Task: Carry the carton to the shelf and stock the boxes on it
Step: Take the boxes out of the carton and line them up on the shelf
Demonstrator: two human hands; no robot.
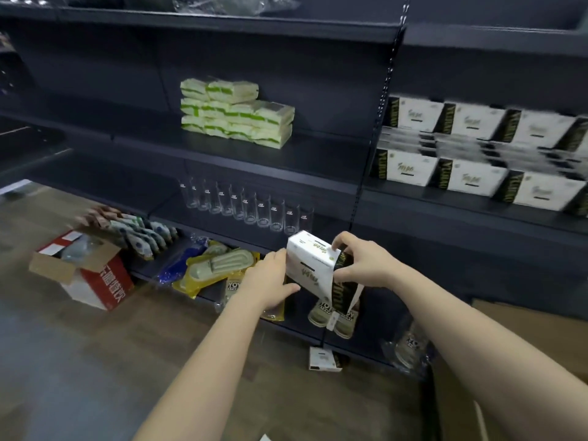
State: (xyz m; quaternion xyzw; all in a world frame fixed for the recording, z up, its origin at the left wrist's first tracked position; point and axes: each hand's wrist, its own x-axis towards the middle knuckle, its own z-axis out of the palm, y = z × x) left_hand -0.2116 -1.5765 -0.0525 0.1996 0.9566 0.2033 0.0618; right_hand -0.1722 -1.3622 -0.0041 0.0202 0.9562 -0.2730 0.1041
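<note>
Dark store shelving [286, 154] ahead: left hand [270, 278] and right hand [359, 259] clasp one white box [310, 259] (flap [355, 296] dangling) that might snag and fall.

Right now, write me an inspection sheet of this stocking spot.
Surface: dark shelf boards, partly stocked.
Job's things: white and black box held low before the shelves; matching boxes stacked in the right bay; brown carton at lower right.
Clutter: small box lying on the floor; open red carton on the floor, left.
Grippers: left hand holds the box's left side; right hand pinches its black end.
Cables: nothing seen.
Surroundings: green-white packs, glass tumblers, packed slippers on shelves; wooden floor.
</note>
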